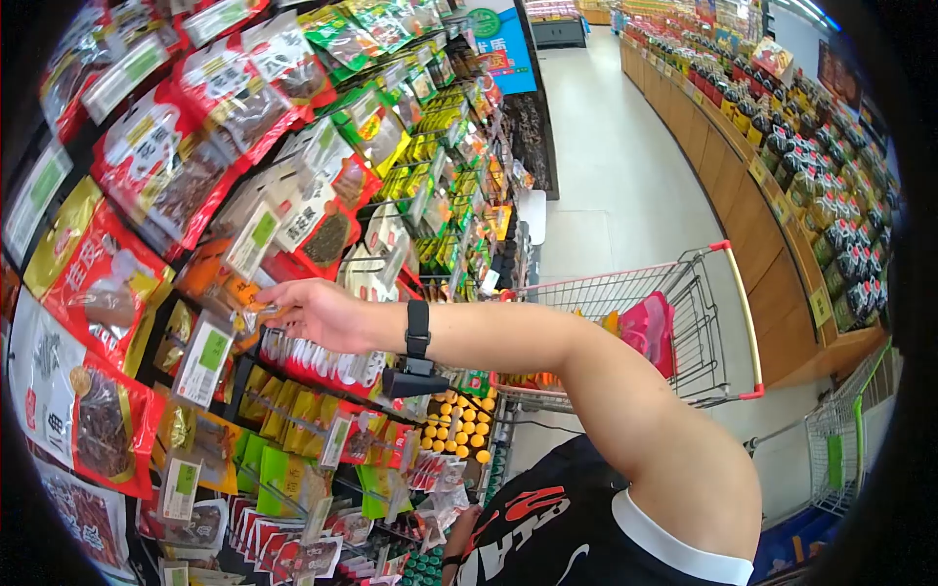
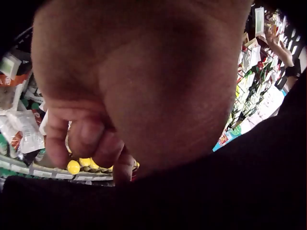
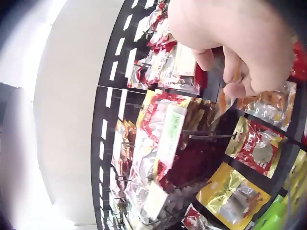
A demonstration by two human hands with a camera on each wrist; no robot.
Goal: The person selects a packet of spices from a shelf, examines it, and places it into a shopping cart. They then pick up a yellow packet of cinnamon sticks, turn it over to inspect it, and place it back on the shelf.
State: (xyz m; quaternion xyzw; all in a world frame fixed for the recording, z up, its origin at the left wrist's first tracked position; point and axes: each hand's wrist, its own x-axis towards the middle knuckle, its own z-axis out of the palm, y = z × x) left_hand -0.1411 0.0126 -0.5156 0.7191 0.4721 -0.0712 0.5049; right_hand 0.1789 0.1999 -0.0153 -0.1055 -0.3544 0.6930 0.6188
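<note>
In the head view my right hand (image 1: 324,314) reaches into a shelf rack of hanging spice packets. Its thumb and fingertips pinch the edge of an orange packet (image 1: 223,285) with a clear window. From the right wrist, the same hand (image 3: 235,38) grips a clear, orange-edged packet (image 3: 222,104) in front of the dark shelf back. My left hand (image 2: 139,81) hangs low in the left wrist view, fingers (image 2: 90,132) loosely curled with nothing visible in them. White and green price tags (image 1: 252,237) stick out around the right hand.
Red and white spice bags (image 1: 161,161) crowd the rack on the left. A wire shopping cart (image 1: 708,322) with a pink item (image 1: 647,332) stands beside me. Yellow-capped containers (image 1: 457,426) sit low on the rack. Across the aisle runs a wooden counter (image 1: 728,171) of bottles.
</note>
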